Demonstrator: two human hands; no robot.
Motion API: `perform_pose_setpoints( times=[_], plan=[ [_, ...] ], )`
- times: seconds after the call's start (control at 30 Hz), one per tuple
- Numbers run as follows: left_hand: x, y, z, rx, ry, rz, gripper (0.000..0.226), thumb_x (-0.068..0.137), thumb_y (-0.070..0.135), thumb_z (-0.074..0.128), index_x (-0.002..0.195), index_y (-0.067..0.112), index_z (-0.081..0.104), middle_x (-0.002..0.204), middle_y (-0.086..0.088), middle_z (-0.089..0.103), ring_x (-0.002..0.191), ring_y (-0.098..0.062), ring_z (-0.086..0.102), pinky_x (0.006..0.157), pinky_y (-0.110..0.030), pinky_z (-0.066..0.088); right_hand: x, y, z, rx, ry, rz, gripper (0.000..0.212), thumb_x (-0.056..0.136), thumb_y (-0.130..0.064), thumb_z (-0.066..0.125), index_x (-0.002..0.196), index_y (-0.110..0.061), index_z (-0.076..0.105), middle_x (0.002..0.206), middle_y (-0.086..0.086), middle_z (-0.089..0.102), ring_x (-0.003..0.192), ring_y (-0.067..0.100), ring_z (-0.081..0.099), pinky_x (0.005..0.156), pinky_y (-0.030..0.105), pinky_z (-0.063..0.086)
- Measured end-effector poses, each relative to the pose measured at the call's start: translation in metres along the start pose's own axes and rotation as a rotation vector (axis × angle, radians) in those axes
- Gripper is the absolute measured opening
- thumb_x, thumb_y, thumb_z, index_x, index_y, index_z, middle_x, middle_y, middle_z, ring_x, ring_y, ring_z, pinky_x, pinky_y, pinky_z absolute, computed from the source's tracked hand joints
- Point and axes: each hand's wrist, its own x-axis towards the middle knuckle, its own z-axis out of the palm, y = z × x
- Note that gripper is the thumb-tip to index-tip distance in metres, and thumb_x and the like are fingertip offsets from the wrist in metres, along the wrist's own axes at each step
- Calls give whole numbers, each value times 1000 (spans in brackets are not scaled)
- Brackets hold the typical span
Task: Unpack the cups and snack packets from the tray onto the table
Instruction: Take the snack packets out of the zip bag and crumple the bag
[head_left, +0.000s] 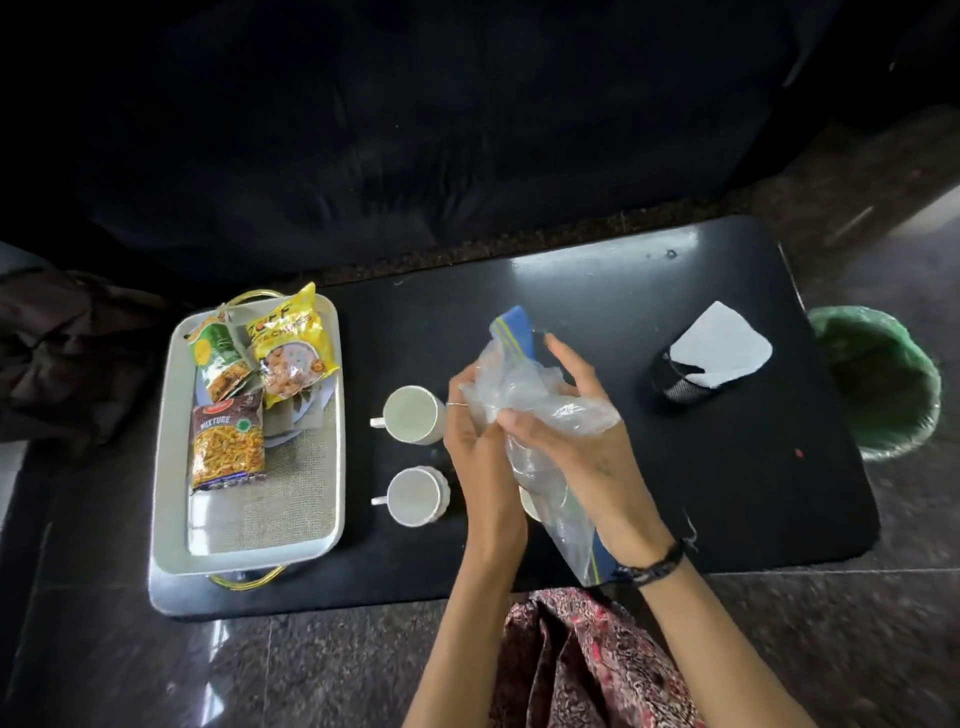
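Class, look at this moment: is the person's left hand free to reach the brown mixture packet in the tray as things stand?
Probably not straight away. The left hand and right hand are both gripping the clear plastic bag. The path past the two white cups to the mixture packet looks open once the bag is released.

Your two forearms come into view bare, with no sleeves showing anywhere along them. On your left hand (475, 441) you wear a thin, pale, silvery ring (455, 404) around one of the fingers (457, 387); it is a plain narrow band, with no stone that can be made out. Your right hand (576, 415) carries no ring that shows. Around your right wrist sits a dark bracelet (657, 564) of black cords or threads wound several times, with a short loose end sticking out at its outer side. Below your arms, your lap is covered by a patterned garment (576, 660), dark maroon and black with pink mottled print.
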Motion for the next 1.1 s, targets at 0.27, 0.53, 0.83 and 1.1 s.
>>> perform_pose_setpoints(
  times=[0.27, 0.53, 0.83, 1.1],
  plan=[
    [-46, -24, 40, 220, -435, -116, 28, 72, 26, 51, 96, 28, 64, 95, 5, 66, 88, 5, 61, 79, -19, 48, -12, 19, -88, 4, 213, -85, 16, 69, -10, 65, 79, -23, 65, 69, -4, 65, 65, 9, 58, 55, 24, 50],
    [-74, -54, 168, 775, -1023, -155, 110, 68, 5, 74, 146, 39, 4, 147, 7, 11, 140, -16, 15, 115, -42, 29, 10, -13, -241, 39, 495, -146, 30, 80, 2, 55, 68, -23, 45, 64, -8, 47, 60, 7, 44, 59, 27, 39],
    [-64, -165, 338, 1173, -858, 138, 67, 79, 36, 63, 136, 45, 29, 136, 11, 44, 113, -23, 57, 87, -42, 50, 70, -24, -404, 205, 696, 36, 33, 89, 7, 46, 68, -18, 47, 65, 1, 52, 53, 2, 54, 53, 18, 46],
    [-11, -291, 403, 1560, -843, 480, 47, 85, 15, 48, 128, 33, 44, 92, -1, 68, 82, -31, 67, 55, -32, 35, 125, 42, -507, 23, 520, 215, 54, 58, -7, 48, 112, -10, 54, 104, 17, 61, 90, 29, 61, 73, 37, 52]
  ],
)
